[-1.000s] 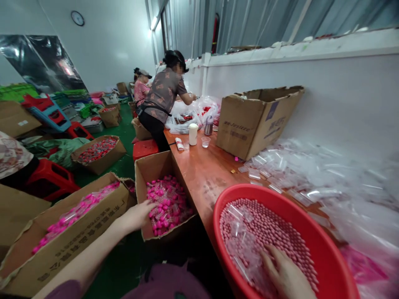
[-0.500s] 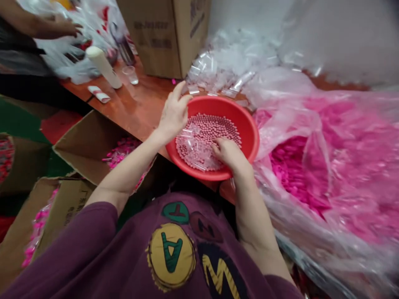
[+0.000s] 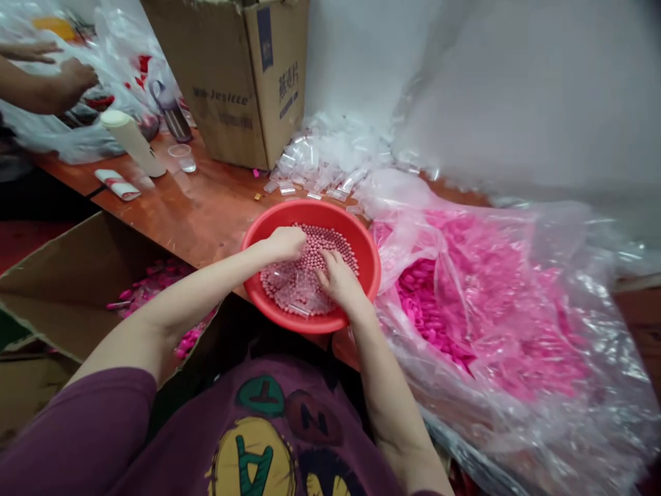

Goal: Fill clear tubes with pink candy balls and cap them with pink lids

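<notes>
A red plastic basin (image 3: 369,258) on the table holds pink beads (image 3: 333,238), with several clear plastic pieces (image 3: 299,279) lying on top of them. My left hand (image 3: 288,243) is inside the basin over the beads, its fingers curled down and closed; whatever they hold is hidden. Across from it, my right hand (image 3: 341,279) reaches in over the right rim. Its thumb and fingers are apart, with the tips at the beads and nothing visibly gripped.
Clear plastic pieces (image 3: 330,151) are heaped behind the basin, beside a tall carton (image 3: 227,89). Right of it lies a bag of pink parts (image 3: 506,289). An open box (image 3: 67,275) stands below left. A bottle (image 3: 131,141), a cup (image 3: 183,157) and another person's hands (image 3: 72,79) are farther left.
My left hand has gone from above the basin's far left rim down into the beads and closed. My right hand stays in the basin. The view has shifted right and up.
</notes>
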The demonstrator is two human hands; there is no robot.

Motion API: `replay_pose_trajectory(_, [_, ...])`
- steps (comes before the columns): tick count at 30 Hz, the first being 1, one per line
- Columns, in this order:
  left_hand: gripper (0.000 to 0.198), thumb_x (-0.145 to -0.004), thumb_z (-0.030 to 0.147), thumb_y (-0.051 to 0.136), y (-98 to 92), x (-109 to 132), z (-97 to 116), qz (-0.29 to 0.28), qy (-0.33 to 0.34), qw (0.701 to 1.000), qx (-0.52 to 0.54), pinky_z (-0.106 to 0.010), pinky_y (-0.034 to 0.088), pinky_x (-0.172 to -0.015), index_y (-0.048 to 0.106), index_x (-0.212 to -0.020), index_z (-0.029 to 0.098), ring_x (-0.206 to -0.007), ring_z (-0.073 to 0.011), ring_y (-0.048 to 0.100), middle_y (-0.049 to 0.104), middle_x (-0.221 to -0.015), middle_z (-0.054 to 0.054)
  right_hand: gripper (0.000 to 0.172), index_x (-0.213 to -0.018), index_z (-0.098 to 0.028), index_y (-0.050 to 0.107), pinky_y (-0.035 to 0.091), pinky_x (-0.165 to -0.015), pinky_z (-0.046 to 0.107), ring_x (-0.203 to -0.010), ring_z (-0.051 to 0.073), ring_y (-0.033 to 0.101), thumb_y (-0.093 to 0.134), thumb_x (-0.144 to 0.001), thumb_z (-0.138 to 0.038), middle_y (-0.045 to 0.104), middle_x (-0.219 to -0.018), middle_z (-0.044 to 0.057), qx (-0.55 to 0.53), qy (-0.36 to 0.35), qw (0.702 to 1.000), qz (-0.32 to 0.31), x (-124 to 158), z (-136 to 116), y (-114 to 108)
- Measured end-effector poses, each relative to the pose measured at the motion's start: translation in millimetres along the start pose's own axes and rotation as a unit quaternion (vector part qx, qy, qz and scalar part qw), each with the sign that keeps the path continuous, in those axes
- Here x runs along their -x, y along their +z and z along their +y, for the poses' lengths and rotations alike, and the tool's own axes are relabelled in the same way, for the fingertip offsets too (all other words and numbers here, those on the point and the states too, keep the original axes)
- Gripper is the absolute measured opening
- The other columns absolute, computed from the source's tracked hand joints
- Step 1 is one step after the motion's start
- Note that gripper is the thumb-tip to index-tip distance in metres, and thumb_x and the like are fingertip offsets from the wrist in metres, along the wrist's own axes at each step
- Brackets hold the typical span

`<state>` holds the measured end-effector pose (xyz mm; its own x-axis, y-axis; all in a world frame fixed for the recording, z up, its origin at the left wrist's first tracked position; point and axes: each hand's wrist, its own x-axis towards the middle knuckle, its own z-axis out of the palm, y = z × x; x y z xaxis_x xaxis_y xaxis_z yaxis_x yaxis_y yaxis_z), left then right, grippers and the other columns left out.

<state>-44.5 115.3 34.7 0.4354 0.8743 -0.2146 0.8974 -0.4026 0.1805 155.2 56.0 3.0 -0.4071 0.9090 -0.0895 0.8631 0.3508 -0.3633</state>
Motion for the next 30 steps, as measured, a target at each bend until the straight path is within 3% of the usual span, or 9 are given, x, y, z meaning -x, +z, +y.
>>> replay_pose_trajectory(2, [0.028, -0.088, 0.018, 0.070, -6.0, 1, 8, 0.003, 0.046, 0.998, 0.049, -0.031, 0.058, -0.083, 0.084, -0.111, 0.013, -0.101, -0.0270, 0.080, 0.085, -0.111, -0.014, 0.063, -0.168, -0.009, 0.047, 0.050, -0.131, 0.050, -0.160, 0.034, 0.056, 0.055, -0.107, -0.025, 0.054, -0.172, 0.026, -0.055, -0.019, 0.998, 0.036, -1, 5, 3])
replay_pose_trajectory(5, [0.030, -0.082, 0.017, 0.073, -6.0, 5, 22, 0.038, 0.077, 0.972, 0.221, -0.030, 0.056, -0.082, 0.084, -0.110, 0.014, -0.093, -0.0228, 0.077, 0.084, -0.103, -0.008, 0.061, -0.161, -0.010, 0.053, 0.049, -0.132, 0.054, -0.153, 0.033, 0.063, 0.052, -0.100, -0.016, 0.064, -0.162, 0.025, -0.155, -0.034, 0.984, 0.085, -2, 13, 5])
replay_pose_trajectory(11, [0.054, -0.075, 0.019, 0.086, 15.1, 15, 36, 0.065, 0.035, 0.780, 0.622, -0.035, 0.059, -0.092, 0.077, -0.128, 0.010, -0.095, -0.0176, 0.072, 0.081, -0.118, -0.012, 0.054, -0.143, -0.022, 0.053, 0.060, -0.120, 0.047, -0.135, 0.027, 0.075, 0.071, -0.094, -0.034, 0.073, -0.152, 0.019, -0.391, 0.017, 0.903, 0.175, -6, 22, 12])
replay_pose_trajectory(14, [0.048, -0.074, 0.019, 0.087, 22.5, 18, 37, 0.087, 0.018, 0.754, 0.651, -0.036, 0.059, -0.095, 0.076, -0.120, 0.010, -0.097, -0.0171, 0.071, 0.079, -0.113, -0.010, 0.049, -0.129, -0.023, 0.055, 0.061, -0.118, 0.044, -0.127, 0.025, 0.078, 0.078, -0.091, -0.044, 0.076, -0.145, 0.018, -0.450, 0.008, 0.875, 0.176, -5, 23, 15])
replay_pose_trajectory(18, [0.033, -0.083, 0.021, 0.080, 21.8, 16, 30, 0.095, 0.036, 0.786, 0.610, -0.034, 0.059, -0.094, 0.075, -0.115, 0.012, -0.098, -0.0174, 0.072, 0.079, -0.111, -0.007, 0.046, -0.133, -0.023, 0.061, 0.063, -0.114, 0.045, -0.121, 0.024, 0.079, 0.073, -0.095, -0.046, 0.079, -0.140, 0.014, -0.447, -0.011, 0.883, 0.147, -4, 23, 17])
replay_pose_trajectory(21, [0.027, -0.089, 0.020, 0.077, 12.1, 10, 16, 0.121, 0.033, 0.884, 0.450, -0.035, 0.058, -0.096, 0.077, -0.114, 0.011, -0.104, -0.0219, 0.074, 0.080, -0.112, -0.010, 0.043, -0.131, -0.024, 0.067, 0.066, -0.103, 0.045, -0.102, 0.023, 0.080, 0.072, -0.096, -0.048, 0.082, -0.125, 0.010, -0.434, 0.005, 0.876, 0.208, -7, 27, 19])
replay_pose_trajectory(24, [0.027, -0.097, 0.010, 0.062, 1.5, 2, 1, 0.117, -0.010, 0.981, 0.156, -0.041, 0.055, -0.103, 0.079, -0.117, 0.004, -0.117, -0.0319, 0.075, 0.078, -0.123, -0.022, 0.035, -0.122, -0.026, 0.070, 0.067, -0.090, 0.040, -0.090, 0.020, 0.079, 0.069, -0.098, -0.051, 0.081, -0.117, 0.007, -0.449, 0.028, 0.845, 0.289, -10, 33, 20])
replay_pose_trajectory(27, [0.045, -0.099, -0.002, 0.040, 1.6, -10, -7, 0.046, -0.032, 0.997, -0.044, -0.048, 0.053, -0.105, 0.077, -0.124, -0.006, -0.128, -0.0417, 0.073, 0.071, -0.135, -0.035, 0.028, -0.117, -0.026, 0.072, 0.066, -0.082, 0.037, -0.084, 0.018, 0.078, 0.066, -0.101, -0.049, 0.081, -0.108, 0.004, -0.433, 0.035, 0.844, 0.314, -10, 34, 19])
replay_pose_trajectory(30, [0.050, -0.095, -0.006, 0.033, 16.7, -28, -2, 0.001, -0.030, 0.999, -0.023, -0.052, 0.052, -0.107, 0.076, -0.121, -0.012, -0.131, -0.0468, 0.071, 0.070, -0.130, -0.041, 0.024, -0.115, -0.026, 0.074, 0.065, -0.087, 0.039, -0.089, 0.019, 0.078, 0.062, -0.103, -0.044, 0.082, -0.105, 0.004, -0.385, 0.032, 0.866, 0.316, -8, 32, 17])
